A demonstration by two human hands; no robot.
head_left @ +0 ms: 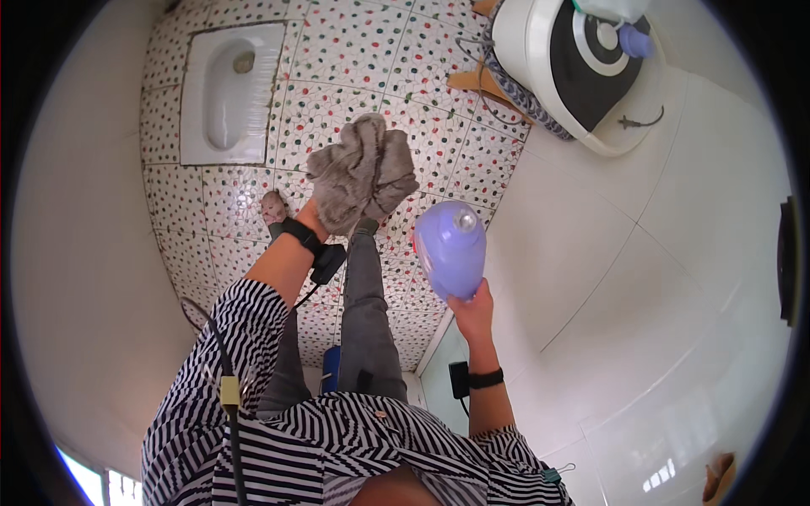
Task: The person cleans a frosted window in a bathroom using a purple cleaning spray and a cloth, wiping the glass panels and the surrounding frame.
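Observation:
A large pale-purple plastic bottle [447, 253] is in my right hand [474, 314], its fingers wrapped round the lower end. The bottle's neck points away from me, and its uncapped clear mouth shows. A crumpled grey-brown towel [364, 173] hangs in front of my legs and covers most of my left hand [317, 218]. That hand grips the cloth from underneath; its fingers are hidden. The towel and the bottle are apart. Each wrist wears a black band with a small black box on a cable.
A white and black washing machine [540, 63] stands at the far right on a wooden support [472, 82]. On its top lie a purple cap [634, 40] and a clear plastic bag [616, 7]. A white squat toilet [232, 93] is set in the speckled tile floor [337, 51]. White walls flank both sides.

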